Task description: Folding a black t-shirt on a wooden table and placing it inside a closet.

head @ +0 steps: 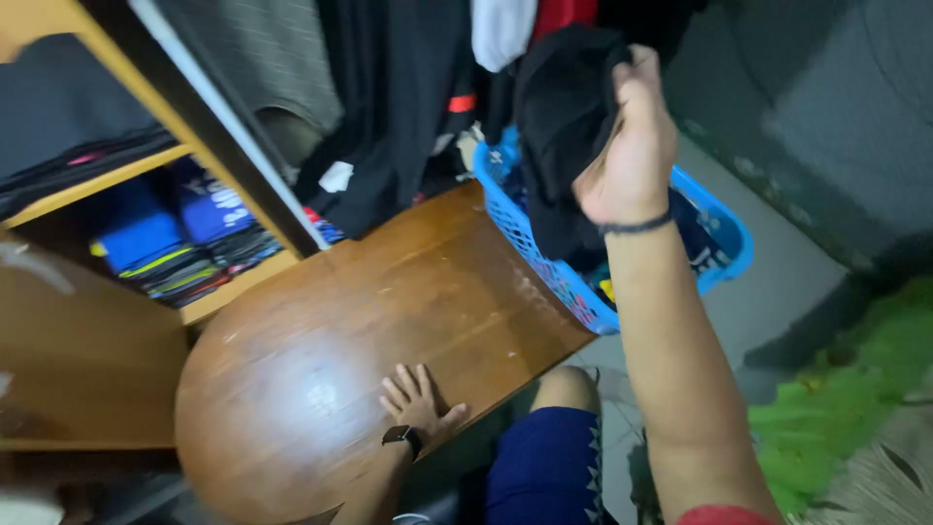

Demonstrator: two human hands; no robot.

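Head view: right hand [630, 146] grips limp black garment [564, 126] above blue basket [544, 262]; left hand [416, 401] flat, open on wooden table [321, 340].

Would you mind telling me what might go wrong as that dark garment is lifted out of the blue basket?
The right hand holds the black garment bunched, its lower end in the blue basket; it could snag on other clothes and drag them out. The basket stands by the edge of the wooden board, so a tug might shift it. The left hand rests flat near the board's edge and may slip.
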